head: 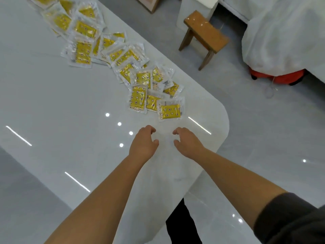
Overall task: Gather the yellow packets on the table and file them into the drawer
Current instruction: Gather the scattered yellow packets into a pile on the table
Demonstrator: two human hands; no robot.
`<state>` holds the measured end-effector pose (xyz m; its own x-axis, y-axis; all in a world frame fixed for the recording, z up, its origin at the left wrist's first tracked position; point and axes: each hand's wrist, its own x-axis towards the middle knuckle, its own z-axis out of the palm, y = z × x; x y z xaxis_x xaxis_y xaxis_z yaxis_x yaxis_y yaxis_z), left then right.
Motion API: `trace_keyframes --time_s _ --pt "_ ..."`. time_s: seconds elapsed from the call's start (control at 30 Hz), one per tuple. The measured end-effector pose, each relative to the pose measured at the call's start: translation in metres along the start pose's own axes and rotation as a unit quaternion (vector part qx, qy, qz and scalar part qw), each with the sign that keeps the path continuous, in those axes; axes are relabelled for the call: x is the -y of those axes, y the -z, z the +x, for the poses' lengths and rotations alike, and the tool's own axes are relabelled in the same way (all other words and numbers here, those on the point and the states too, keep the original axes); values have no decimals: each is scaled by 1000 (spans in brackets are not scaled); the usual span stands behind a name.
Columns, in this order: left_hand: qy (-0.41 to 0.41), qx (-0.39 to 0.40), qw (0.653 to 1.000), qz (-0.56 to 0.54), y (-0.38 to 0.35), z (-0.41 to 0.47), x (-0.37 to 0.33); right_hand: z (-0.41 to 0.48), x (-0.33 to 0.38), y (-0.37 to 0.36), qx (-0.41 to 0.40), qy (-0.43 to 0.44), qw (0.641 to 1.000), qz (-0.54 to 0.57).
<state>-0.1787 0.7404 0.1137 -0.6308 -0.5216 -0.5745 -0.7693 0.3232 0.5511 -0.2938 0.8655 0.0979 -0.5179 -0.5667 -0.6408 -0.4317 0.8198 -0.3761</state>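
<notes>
Several yellow packets [123, 57] in clear wrappers lie scattered in a long overlapping trail across the glossy white table [52, 103], from the far left down toward the rounded near corner. The nearest packet [170, 110] lies flat just beyond my hands. My left hand [144, 144] and my right hand [187, 143] hover side by side over bare table, fingers curled apart, holding nothing. Both stop short of the nearest packet. No drawer is in view.
The table's rounded edge [225, 124] runs at the right. Beyond it, on the grey floor, stand a small wooden stool [204, 32] and a white-covered piece of furniture [281, 36] with something red [277, 76] beneath it.
</notes>
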Motion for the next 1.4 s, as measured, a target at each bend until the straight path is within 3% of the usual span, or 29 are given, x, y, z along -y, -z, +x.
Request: trace_keyframes --time_s 0.37,0.6,1.0,1.23,1.4 --pt "5 -22 1000 -10 -41 24 -70 31 -42 66 -5 51 998 -48" --pt "48 -50 996 -55 -53 62 -107 77 -74 105 32 95 992 -74" --pt "106 -157 968 -162 -47 155 -195 183 -77 215 72 195 973 -99" --pt "189 -200 936 -219 -32 235 -243 279 -71 282 113 236 959 -109" --pt "269 -251 889 -272 -13 290 -273 350 -58 329 169 264 938 -146"
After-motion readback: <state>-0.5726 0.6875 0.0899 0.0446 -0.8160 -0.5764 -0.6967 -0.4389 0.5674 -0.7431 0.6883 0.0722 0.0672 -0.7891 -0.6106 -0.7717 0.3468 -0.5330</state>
